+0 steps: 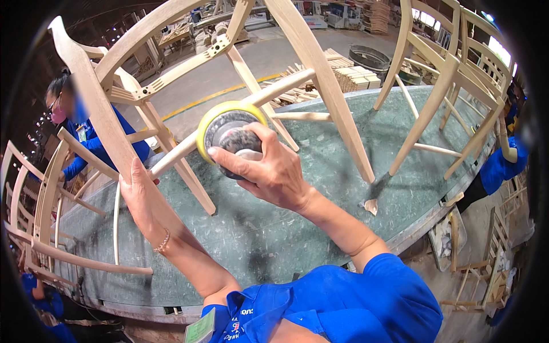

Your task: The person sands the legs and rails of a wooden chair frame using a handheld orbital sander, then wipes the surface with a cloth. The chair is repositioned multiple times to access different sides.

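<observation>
The head view shows an unfinished wooden chair (171, 74) lying tipped on a green worktable (320, 188), and a round sander (229, 137) with a yellow pad pressed against one of its rungs (274, 91). The step in hand seems to be the sanding of this rung; the next move probably needs the pad kept flat on the round wood while the chair is held steady. The right hand (269, 168) grips the sander from above, its fingers (234, 162) curled closed around the body. The left hand (140, 191) holds a chair leg, but its fingers are hidden behind the wood, so how tightly they close cannot be told. Other bare chairs (452, 74) stand further on the table, and co-workers in blue are at both sides
</observation>
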### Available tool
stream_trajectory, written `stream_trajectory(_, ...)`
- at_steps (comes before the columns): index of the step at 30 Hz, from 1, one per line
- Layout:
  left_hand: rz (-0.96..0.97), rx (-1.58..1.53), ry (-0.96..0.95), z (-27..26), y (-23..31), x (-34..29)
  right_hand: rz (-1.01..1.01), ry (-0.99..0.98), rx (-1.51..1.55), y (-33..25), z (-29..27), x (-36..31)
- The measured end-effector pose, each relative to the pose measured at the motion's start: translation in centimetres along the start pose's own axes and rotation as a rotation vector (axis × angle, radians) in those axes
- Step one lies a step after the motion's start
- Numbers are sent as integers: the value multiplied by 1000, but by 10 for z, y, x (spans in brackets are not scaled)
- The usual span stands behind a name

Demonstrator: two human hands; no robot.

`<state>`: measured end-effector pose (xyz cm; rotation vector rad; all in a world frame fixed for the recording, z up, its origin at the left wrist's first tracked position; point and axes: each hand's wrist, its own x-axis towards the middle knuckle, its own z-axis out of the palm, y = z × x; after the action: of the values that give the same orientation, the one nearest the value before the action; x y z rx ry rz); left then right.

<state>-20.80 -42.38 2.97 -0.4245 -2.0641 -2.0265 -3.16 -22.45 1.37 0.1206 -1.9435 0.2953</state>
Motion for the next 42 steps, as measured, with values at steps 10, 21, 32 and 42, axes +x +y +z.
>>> stream_trajectory(10,20,6,0,3,-2,11,-72,-11,-14,14,9,-29)
stream_trajectory(21,-61,-23,88,9,20,-15,738,-939,61,-9,-8,-224)
stream_trajectory(32,-21,-154,95,11,23,-35,785,-890,230,5,-88,-167)
stream_trajectory(42,57,-212,-9,0,3,-42,-221,-106,-17,79,-117,184)
